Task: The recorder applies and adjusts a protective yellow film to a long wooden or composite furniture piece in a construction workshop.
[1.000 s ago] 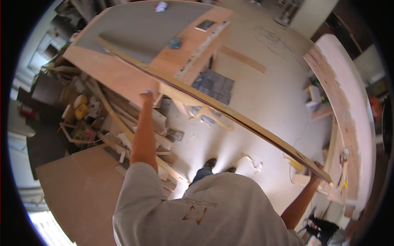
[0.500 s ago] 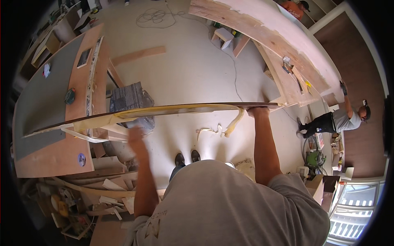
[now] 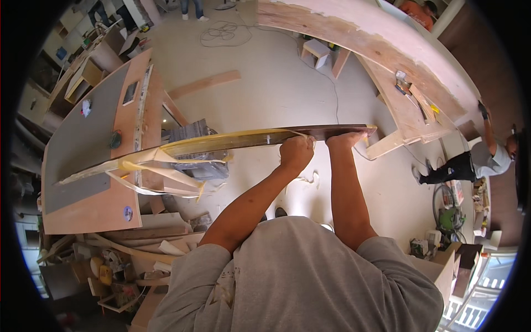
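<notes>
Two bare hands are sitting side by side here: the right hand (image 3: 347,139) is gripping the long dark board (image 3: 238,143) by its right end, and the left hand (image 3: 297,154) is making a tight fist at the near edge, though I cannot tell whether it is clutching board or tape. And look, yellow tape (image 3: 157,155) is trailing along the board, hanging loose at the left! The board is stretching left across the grey-topped table (image 3: 83,202). Beneath, a dark stack (image 3: 204,169) is showing; at the right, a co-worker (image 3: 493,157) is reaching toward a curved bench (image 3: 381,47).
</notes>
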The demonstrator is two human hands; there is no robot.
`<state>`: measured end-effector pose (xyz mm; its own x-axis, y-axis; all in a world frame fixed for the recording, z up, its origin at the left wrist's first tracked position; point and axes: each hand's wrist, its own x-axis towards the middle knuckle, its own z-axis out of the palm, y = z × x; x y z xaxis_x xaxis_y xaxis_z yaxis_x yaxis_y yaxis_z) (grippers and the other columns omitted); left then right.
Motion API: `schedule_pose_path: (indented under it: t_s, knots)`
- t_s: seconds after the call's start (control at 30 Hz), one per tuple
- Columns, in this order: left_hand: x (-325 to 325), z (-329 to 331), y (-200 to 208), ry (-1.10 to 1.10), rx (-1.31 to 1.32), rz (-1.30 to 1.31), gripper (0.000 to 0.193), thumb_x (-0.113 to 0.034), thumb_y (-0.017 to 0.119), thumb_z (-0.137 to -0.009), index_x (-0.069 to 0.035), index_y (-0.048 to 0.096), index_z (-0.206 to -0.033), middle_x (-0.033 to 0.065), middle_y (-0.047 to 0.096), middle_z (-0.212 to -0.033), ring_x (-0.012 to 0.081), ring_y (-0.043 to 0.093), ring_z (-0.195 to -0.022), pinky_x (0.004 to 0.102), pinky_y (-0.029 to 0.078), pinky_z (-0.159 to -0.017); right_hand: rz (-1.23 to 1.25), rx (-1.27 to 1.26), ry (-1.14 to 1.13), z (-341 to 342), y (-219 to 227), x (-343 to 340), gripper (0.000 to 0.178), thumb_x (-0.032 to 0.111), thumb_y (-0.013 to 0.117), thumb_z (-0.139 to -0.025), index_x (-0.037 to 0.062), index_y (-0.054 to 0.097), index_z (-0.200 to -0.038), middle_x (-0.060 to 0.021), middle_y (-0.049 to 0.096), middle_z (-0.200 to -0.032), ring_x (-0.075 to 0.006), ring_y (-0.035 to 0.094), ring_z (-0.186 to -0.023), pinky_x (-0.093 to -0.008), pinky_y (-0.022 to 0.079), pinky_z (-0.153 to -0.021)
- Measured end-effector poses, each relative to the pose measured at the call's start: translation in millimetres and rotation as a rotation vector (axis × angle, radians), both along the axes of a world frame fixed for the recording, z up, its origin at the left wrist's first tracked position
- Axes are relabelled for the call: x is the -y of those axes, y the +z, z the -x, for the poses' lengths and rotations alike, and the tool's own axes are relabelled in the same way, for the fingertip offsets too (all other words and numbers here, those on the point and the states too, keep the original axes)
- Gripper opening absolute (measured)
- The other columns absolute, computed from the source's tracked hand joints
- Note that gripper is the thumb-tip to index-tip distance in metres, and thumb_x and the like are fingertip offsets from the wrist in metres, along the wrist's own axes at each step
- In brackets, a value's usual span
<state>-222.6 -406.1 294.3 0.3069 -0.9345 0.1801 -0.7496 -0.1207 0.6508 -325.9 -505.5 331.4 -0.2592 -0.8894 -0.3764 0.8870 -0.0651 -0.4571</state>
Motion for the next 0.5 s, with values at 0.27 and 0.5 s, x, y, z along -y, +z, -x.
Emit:
schedule_pose_path:
  t_s: [0.27, 0.5]
  knots:
    - [-28.0, -45.9, 5.7, -0.211, 0.195, -0.105, 0.037, -0.030, 0.048, -0.095, -0.003, 0.068, -0.079, 0.0205, 0.067, -0.084, 0.0400, 0.065, -0.080, 0.0503, 0.051, -0.073, -0.365, -0.609, -0.145, -10.1, -27.3, 30.2, 0.075, 0.021, 0.080, -0.073, -0.0146, 0.038, -0.125, -0.0292, 0.052, -0.127, -0.0376, 0.061, -0.108, -0.0491, 0.054, -0.092]
    - [-129.0, -100.7, 29.8, 0.009, 0.040, -0.234, 0.035, -0.030, 0.050, -0.095, -0.003, 0.064, -0.078, 0.0192, 0.066, -0.080, 0.0395, 0.064, -0.080, 0.0516, 0.050, -0.073, -0.202, -0.561, -0.097, -68.0, -33.5, 37.5, 0.057, 0.008, 0.067, -0.073, -0.0170, 0.044, -0.118, -0.0269, 0.057, -0.118, -0.0358, 0.062, -0.099, -0.0475, 0.052, -0.086]
